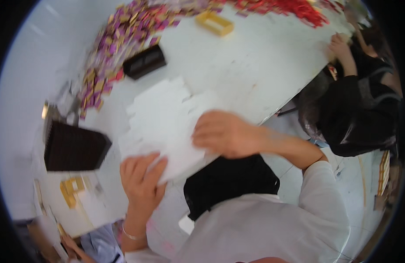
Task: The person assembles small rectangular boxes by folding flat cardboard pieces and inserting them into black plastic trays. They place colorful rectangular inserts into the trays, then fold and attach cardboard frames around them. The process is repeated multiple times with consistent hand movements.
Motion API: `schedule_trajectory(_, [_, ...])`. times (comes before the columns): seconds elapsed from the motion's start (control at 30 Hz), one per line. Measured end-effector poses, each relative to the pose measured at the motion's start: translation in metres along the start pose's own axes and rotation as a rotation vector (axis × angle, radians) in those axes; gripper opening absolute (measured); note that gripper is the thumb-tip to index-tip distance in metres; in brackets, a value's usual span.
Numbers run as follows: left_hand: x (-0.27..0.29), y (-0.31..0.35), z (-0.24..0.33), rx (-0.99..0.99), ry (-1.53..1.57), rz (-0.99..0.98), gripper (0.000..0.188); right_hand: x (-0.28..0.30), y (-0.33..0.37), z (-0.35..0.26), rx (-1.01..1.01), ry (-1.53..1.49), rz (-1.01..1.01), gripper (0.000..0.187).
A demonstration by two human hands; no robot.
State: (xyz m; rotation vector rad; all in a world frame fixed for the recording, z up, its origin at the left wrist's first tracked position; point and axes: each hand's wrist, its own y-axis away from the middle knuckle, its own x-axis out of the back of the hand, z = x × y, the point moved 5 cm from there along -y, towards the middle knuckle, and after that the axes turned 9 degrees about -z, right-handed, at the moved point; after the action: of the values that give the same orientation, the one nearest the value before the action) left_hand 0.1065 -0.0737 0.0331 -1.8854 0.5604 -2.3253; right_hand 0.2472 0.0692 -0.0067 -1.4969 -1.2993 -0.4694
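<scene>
A spread of thin white pieces [161,111], apparently paper or card, lies on the white table in front of me, its outline stepped and jagged. My left hand [143,182] rests on its near left edge with the fingers stretched out over the white surface. At the right side, my right hand [222,133] lies across the pieces, palm down; its fingers reach leftward and are blurred by motion. Neither hand shows anything lifted off the table. What lies beneath the right palm is hidden.
Dark boxy holders stand beyond [145,61] and to the left [75,147]. Purple and gold packets [119,39] heap along the far left, red ones [294,8] farther right. A yellow tray [215,23] sits at the back. Other people work at right [343,52] and lower left [73,245].
</scene>
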Motion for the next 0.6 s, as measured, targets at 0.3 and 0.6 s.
schedule_trajectory(0.3, [-0.017, -0.019, -0.041, 0.622, 0.562, -0.006, 0.026, 0.012, -0.025, 0.017, -0.588, -0.054, 0.059, 0.031])
schedule_trajectory(0.6, [-0.032, -0.014, -0.030, 0.232, 0.080, -0.089, 0.036, -0.004, -0.008, 0.007, -0.222, 0.160, -0.139, 0.052])
